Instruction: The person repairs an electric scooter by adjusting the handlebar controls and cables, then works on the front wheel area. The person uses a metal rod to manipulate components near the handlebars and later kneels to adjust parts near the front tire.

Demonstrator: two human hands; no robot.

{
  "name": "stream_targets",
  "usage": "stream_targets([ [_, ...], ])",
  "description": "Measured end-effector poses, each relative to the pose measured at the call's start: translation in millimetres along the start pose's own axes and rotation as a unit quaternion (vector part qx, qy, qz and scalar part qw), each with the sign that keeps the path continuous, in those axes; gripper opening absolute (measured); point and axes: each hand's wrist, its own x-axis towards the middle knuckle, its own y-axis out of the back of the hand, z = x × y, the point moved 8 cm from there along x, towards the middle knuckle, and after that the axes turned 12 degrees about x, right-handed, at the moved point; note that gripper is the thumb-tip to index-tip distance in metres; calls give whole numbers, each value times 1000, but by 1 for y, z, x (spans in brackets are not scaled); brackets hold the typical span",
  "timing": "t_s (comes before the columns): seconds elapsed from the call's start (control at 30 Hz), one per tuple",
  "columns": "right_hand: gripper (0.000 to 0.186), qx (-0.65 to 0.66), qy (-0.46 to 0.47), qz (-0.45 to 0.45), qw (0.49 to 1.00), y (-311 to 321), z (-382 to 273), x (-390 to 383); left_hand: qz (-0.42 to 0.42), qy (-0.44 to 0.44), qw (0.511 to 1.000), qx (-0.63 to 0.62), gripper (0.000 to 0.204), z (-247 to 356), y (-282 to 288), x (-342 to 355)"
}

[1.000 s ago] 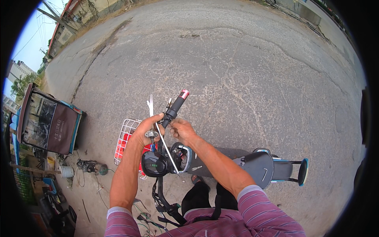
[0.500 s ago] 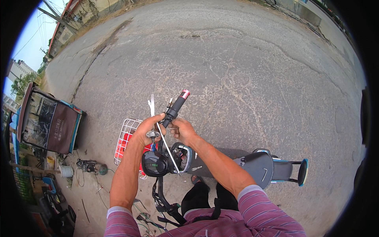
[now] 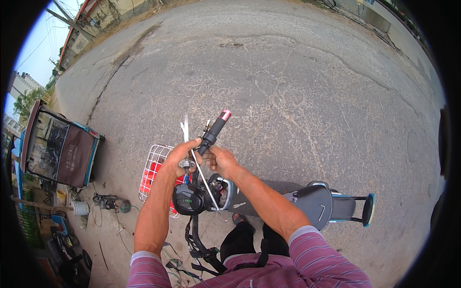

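An electric scooter's handlebar grip (image 3: 219, 126), black with a red-pink end, points away from me to the upper right. My left hand (image 3: 180, 156) is closed around the bar at the inner end of this grip, with its thumb on the black control housing (image 3: 208, 139). My right hand (image 3: 222, 161) is bent in close beside it, fingers curled at the housing's underside; whatever they pinch is hidden. A long thin white strip (image 3: 207, 186) slants from my left hand down past the black display pod (image 3: 188, 199). More white strips (image 3: 186, 127) stick up beyond that hand. A silver metal bracket (image 3: 186, 164) sits by my left palm.
A white wire basket (image 3: 156, 165) with red inside is at the scooter's front; its dark seat (image 3: 312, 206) extends right. The other handlebar side (image 3: 196, 237) reaches toward me. A brown-covered three-wheeler (image 3: 72, 153), a white bucket (image 3: 80, 208) and loose cables (image 3: 122, 237) are at left.
My right hand has shifted very slightly at the housing. My left hand and the scooter look the same.
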Motion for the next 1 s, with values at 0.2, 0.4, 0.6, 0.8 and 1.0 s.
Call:
stream_targets([
  [0.2,24,-76,81,-4,994,5,-1,8,-9,-12,1000,-4,43,-3,1,4],
  [0.4,17,0,21,-11,1000,-4,0,0,18,10,1000,-9,43,-3,1,-1],
  [0.6,20,-82,85,-11,993,-1,-6,5,-10,13,1000,19,39,-3,0,-3],
  [0.8,20,-22,13,-4,1000,0,1,5,-2,30,999,18,37,-4,2,-4],
  [1.0,18,-47,51,-14,998,-3,-6,1,-19,10,1000,18,37,-6,2,-2],
])
